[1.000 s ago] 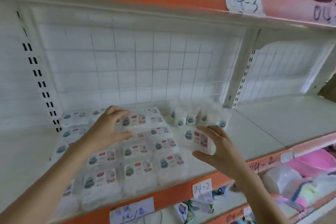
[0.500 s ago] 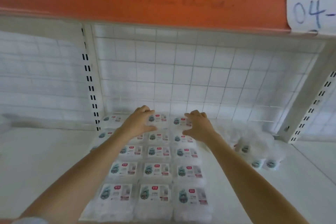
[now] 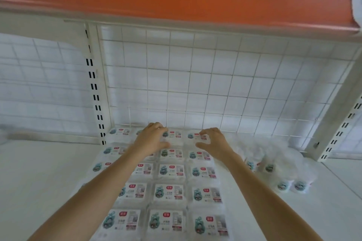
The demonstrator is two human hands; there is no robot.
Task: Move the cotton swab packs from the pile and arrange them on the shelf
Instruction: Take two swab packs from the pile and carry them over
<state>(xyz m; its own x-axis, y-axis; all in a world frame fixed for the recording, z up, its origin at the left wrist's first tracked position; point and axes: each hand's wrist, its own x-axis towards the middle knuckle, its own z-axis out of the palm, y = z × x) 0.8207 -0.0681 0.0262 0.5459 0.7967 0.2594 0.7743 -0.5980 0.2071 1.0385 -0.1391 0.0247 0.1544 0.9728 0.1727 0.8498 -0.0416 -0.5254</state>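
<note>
Cotton swab packs (image 3: pixel 169 194) lie flat in neat rows on the white shelf (image 3: pixel 39 182), labels up, reaching back to the wire grid panel (image 3: pixel 195 84). Left hand (image 3: pixel 151 139) and right hand (image 3: pixel 212 141) hover over the rearmost row, fingers loosely spread, gripping nothing. Loose pile (image 3: pixel 278 166) sits just right of the rows.

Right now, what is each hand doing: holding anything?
Left hand: open, fingers spread over the back-row packs, holding nothing.
Right hand: open, fingertips on a back-row pack, gripping nothing.
</note>
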